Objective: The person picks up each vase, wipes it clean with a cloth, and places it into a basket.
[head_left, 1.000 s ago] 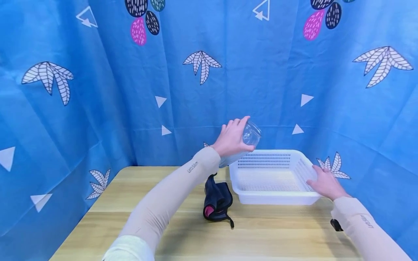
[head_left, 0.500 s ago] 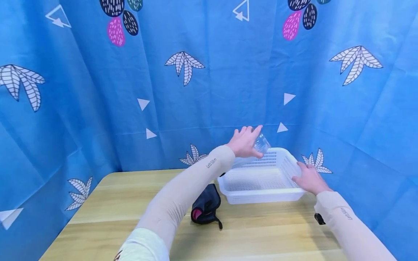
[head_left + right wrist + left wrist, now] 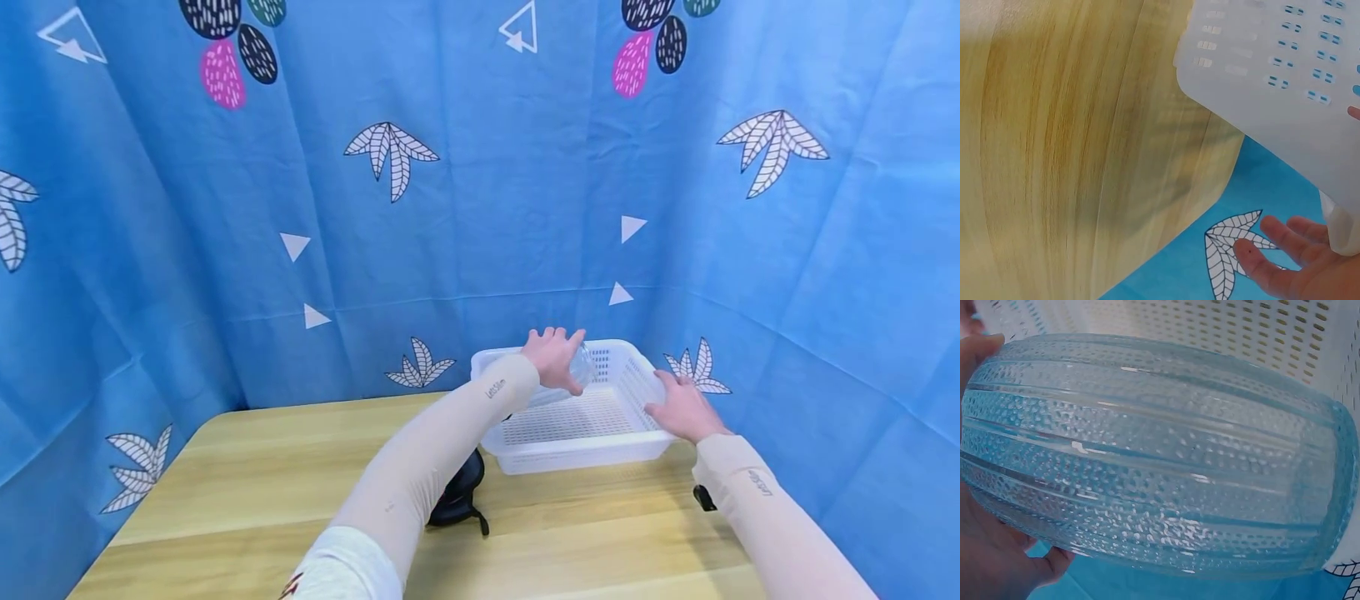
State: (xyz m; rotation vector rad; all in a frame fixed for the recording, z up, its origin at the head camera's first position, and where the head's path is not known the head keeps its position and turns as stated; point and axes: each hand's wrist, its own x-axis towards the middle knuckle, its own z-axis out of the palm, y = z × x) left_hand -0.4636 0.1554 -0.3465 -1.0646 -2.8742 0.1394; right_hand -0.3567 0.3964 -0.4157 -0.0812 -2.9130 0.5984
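My left hand (image 3: 551,358) grips a clear glass vase (image 3: 1160,456) with ribbed, dimpled sides, fingers and thumb spread around one end. It lies nearly on its side, over the left part of a white plastic basket (image 3: 585,454). In the head view the hand and sleeve hide most of the vase (image 3: 583,367). My right hand (image 3: 684,408) holds the basket's right rim, thumb on the inner side. From the right wrist, its fingers (image 3: 1266,269) stretch out along the outside of the slotted wall.
A black folded pouch (image 3: 461,492) lies on the wooden table (image 3: 300,467), partly behind my left forearm. Blue patterned curtain (image 3: 480,208) hangs close around the table's back and sides. The basket stands near the back right edge.
My left hand has carried the vase rightward and lowered it from above the basket's back left corner to over its inside. The right hand stays on the rim. The view has turned right.
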